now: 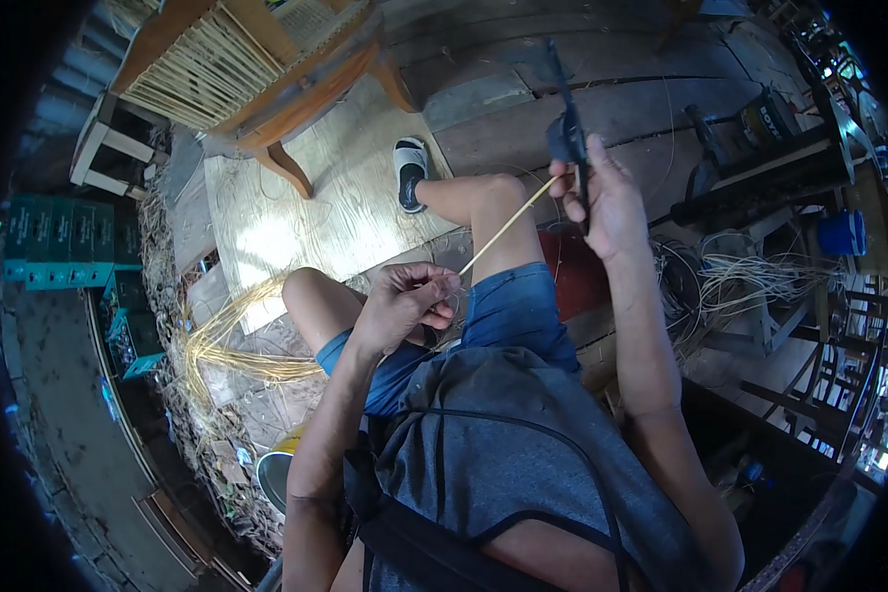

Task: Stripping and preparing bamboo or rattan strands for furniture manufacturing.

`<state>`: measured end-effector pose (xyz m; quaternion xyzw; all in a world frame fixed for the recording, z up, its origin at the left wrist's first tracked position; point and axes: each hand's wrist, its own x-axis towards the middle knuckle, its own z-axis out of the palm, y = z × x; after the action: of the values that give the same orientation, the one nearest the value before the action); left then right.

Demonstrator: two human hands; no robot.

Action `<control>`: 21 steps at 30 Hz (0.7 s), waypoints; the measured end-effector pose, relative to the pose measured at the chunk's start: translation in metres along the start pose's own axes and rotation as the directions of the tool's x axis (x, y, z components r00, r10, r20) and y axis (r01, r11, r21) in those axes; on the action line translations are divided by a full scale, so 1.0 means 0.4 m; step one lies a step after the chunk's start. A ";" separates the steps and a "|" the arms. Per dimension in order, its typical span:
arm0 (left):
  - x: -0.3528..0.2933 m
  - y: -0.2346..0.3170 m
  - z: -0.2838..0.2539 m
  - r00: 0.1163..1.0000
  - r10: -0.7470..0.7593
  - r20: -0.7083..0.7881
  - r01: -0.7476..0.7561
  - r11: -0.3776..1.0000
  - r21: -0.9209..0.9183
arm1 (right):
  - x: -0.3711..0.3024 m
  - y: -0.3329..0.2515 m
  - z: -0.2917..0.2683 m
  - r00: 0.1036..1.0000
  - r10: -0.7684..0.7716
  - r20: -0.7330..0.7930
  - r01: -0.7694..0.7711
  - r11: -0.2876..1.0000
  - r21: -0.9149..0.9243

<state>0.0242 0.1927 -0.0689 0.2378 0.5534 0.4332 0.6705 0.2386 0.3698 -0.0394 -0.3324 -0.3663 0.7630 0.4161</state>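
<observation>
One strip (pixel 508 226), right of the chair (pixel 316 94), probably light and springy, best pinched near its ends: my left hand (pixel 409 301) closed on one, my right hand (pixel 607 207) gripping a dark tool (pixel 569 135) by the other.

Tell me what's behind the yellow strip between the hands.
Behind much of the yellow strip is the bare right thigh; the part directly under the strip is covered and cannot be seen.

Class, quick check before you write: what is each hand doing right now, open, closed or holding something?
Left hand: closed, pinching a thin yellow strip.
Right hand: closed, gripping a dark tool.
</observation>
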 end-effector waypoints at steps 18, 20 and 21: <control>-0.059 0.008 -0.056 1.000 0.008 0.011 -0.009 0.996 0.089 | 0.028 -0.052 -0.018 0.999 -0.027 0.026 0.028 1.000 -0.007; -0.052 0.034 -0.091 0.971 0.056 0.232 -0.170 0.846 0.505 | 0.016 -0.067 -0.011 0.994 0.107 0.013 -0.108 0.993 0.042; -0.050 0.069 -0.102 0.944 0.223 0.243 -0.325 0.748 0.578 | 0.004 -0.064 0.003 0.985 0.167 0.041 -0.168 0.986 0.021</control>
<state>-0.0236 0.1835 -0.0475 0.5538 0.5672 0.3047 0.5280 0.2468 0.3807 -0.0176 -0.3421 -0.3360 0.8059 0.3473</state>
